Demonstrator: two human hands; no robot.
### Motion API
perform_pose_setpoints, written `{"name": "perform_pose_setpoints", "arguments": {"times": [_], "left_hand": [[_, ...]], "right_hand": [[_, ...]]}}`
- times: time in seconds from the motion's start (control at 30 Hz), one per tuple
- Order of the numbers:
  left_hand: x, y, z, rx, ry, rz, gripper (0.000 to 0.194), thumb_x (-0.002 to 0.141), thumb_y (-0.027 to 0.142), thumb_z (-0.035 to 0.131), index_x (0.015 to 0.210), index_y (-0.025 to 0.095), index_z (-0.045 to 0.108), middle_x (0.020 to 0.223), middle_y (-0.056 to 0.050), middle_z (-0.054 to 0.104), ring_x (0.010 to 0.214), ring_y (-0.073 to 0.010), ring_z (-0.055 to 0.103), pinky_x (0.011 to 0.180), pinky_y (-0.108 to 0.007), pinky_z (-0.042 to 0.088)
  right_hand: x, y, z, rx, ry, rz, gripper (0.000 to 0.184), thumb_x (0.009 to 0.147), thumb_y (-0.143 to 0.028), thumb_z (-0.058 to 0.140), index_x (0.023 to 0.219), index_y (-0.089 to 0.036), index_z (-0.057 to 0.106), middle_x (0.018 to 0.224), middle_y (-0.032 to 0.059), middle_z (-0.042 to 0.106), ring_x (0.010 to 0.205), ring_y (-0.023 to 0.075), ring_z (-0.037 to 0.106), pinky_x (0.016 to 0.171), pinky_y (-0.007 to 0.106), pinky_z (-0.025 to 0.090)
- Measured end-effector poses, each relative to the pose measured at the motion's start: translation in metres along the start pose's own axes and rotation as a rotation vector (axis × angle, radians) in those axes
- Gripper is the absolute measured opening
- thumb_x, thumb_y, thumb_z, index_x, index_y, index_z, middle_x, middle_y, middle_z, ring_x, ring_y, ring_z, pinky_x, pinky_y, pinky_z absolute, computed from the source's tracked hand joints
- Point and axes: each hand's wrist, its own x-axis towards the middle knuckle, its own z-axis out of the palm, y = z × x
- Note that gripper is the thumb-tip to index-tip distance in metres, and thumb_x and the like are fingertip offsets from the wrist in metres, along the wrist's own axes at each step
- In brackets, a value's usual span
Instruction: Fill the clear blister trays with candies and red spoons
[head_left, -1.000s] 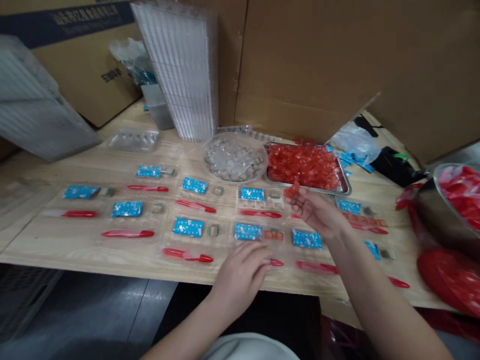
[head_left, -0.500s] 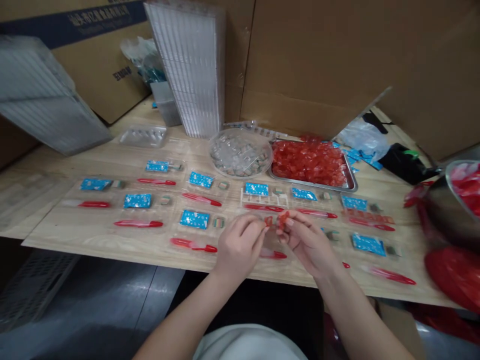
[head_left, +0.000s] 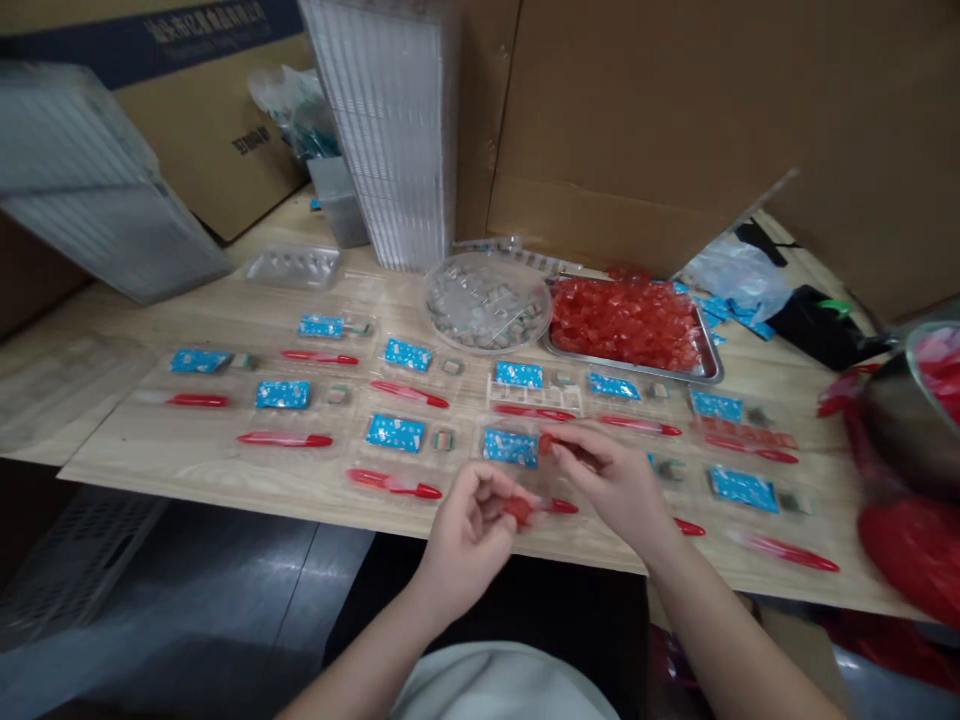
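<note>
My left hand (head_left: 466, 535) is closed, fingers curled around a small red translucent piece (head_left: 517, 509) near the table's front edge. Slightly higher and to the right, my right hand (head_left: 611, 480) pinches another small red piece (head_left: 547, 444) between thumb and fingertips. That piece is just right of a blue printed packet (head_left: 510, 447) in a clear plastic tray. Below the packet, a red-capped pen-shaped item (head_left: 559, 506) is partly covered by my left hand. A similar tray with a blue packet (head_left: 395, 433), a small striped block (head_left: 443, 440) and a red pen-shaped item (head_left: 394, 484) lies to the left.
Several more filled clear trays cover the wooden table (head_left: 97, 455). Behind them are a round container (head_left: 486, 300) of small blocks and a metal tray (head_left: 709, 345) heaped with red pieces. Stacked clear trays (head_left: 390, 130) stand upright before cardboard. A metal pot (head_left: 904, 410) is at the right.
My hands have moved apart: the left came down toward me, the right shifted slightly. Each still has a red piece. The blue packet between them has come into view.
</note>
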Motion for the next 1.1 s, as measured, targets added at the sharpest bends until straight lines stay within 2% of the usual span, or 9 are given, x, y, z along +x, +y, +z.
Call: {"name": "perform_pose_setpoints", "arguments": {"times": [0.07, 0.13, 0.27, 0.37, 0.53, 0.67, 0.77, 1.0, 1.1], "left_hand": [[0.009, 0.002, 0.002, -0.189, 0.009, -0.094, 0.029, 0.076, 0.01, 0.043, 0.102, 0.022, 0.049, 0.086, 0.0, 0.053, 0.068, -0.0103, 0.057, 0.061, -0.024, 0.047], [0.018, 0.005, 0.003, -0.18, 0.007, -0.112, 0.03, 0.075, 0.014, 0.049, 0.104, 0.02, 0.052, 0.084, 0.001, 0.049, 0.064, -0.0081, 0.052, 0.059, -0.021, 0.044], [0.027, 0.004, 0.003, 0.141, 0.133, 0.001, 0.019, 0.073, 0.021, 0.066, 0.09, 0.019, 0.058, 0.078, 0.002, 0.055, 0.063, -0.008, 0.048, 0.059, -0.02, 0.041], [0.027, 0.001, 0.001, 0.366, 0.166, 0.11, 0.008, 0.079, 0.022, 0.062, 0.087, 0.02, 0.064, 0.078, 0.001, 0.062, 0.059, -0.0079, 0.048, 0.058, -0.021, 0.039], [0.031, 0.003, -0.004, 0.168, 0.065, 0.018, 0.009, 0.078, 0.025, 0.064, 0.083, 0.019, 0.067, 0.08, -0.001, 0.067, 0.071, -0.0113, 0.058, 0.065, -0.021, 0.044], [0.033, 0.005, -0.003, -0.021, 0.109, -0.107, 0.014, 0.075, 0.027, 0.068, 0.082, 0.019, 0.06, 0.07, 0.003, 0.061, 0.056, -0.0058, 0.049, 0.053, -0.016, 0.038], [0.03, 0.006, -0.001, -0.111, 0.082, -0.172, 0.019, 0.073, 0.029, 0.07, 0.079, 0.018, 0.055, 0.065, 0.006, 0.055, 0.048, -0.0034, 0.04, 0.045, -0.015, 0.03], [0.028, 0.009, 0.0, -0.021, -0.026, -0.173, 0.017, 0.08, 0.033, 0.063, 0.083, 0.016, 0.066, 0.068, 0.001, 0.057, 0.056, -0.0071, 0.045, 0.052, -0.019, 0.036], [0.023, 0.006, -0.004, 0.174, 0.041, -0.033, 0.013, 0.078, 0.029, 0.065, 0.084, 0.018, 0.067, 0.083, -0.003, 0.06, 0.073, -0.0131, 0.053, 0.068, -0.025, 0.044]], "right_hand": [[-0.003, -0.007, 0.003, 0.078, -0.02, 0.066, 0.021, 0.081, -0.023, 0.055, 0.097, -0.022, 0.069, 0.092, 0.0047, 0.07, 0.08, 0.0163, 0.066, 0.067, 0.027, 0.054], [-0.005, -0.014, 0.005, 0.083, -0.016, 0.083, 0.021, 0.08, -0.023, 0.056, 0.095, -0.022, 0.07, 0.091, 0.0043, 0.071, 0.081, 0.017, 0.066, 0.069, 0.028, 0.053], [-0.009, -0.024, 0.007, 0.068, -0.011, 0.102, 0.02, 0.078, -0.023, 0.057, 0.092, -0.022, 0.072, 0.087, 0.0042, 0.072, 0.08, 0.0177, 0.066, 0.068, 0.028, 0.053], [-0.01, -0.025, 0.004, 0.106, -0.024, 0.18, 0.019, 0.076, -0.026, 0.06, 0.089, -0.021, 0.073, 0.087, 0.005, 0.073, 0.078, 0.0189, 0.067, 0.068, 0.03, 0.054], [-0.014, -0.016, -0.002, 0.335, -0.166, 0.326, 0.022, 0.079, -0.03, 0.058, 0.093, -0.021, 0.072, 0.083, 0.0046, 0.073, 0.071, 0.0171, 0.067, 0.064, 0.03, 0.056], [-0.017, -0.015, -0.007, 0.297, -0.213, 0.091, 0.034, 0.082, -0.026, 0.059, 0.115, -0.025, 0.062, 0.105, 0.0066, 0.067, 0.09, 0.0178, 0.064, 0.074, 0.032, 0.055], [-0.019, -0.019, -0.008, 0.097, -0.161, -0.107, 0.033, 0.082, -0.021, 0.061, 0.115, -0.026, 0.061, 0.101, 0.0052, 0.064, 0.088, 0.0153, 0.062, 0.075, 0.029, 0.054], [-0.023, -0.018, -0.006, -0.116, -0.062, -0.241, 0.027, 0.084, -0.019, 0.059, 0.11, -0.023, 0.064, 0.098, 0.0056, 0.067, 0.092, 0.0167, 0.063, 0.074, 0.027, 0.054], [-0.022, -0.014, -0.014, -0.158, -0.04, -0.227, 0.022, 0.084, -0.022, 0.059, 0.105, -0.023, 0.066, 0.095, 0.0047, 0.069, 0.088, 0.017, 0.065, 0.074, 0.028, 0.054]]}}
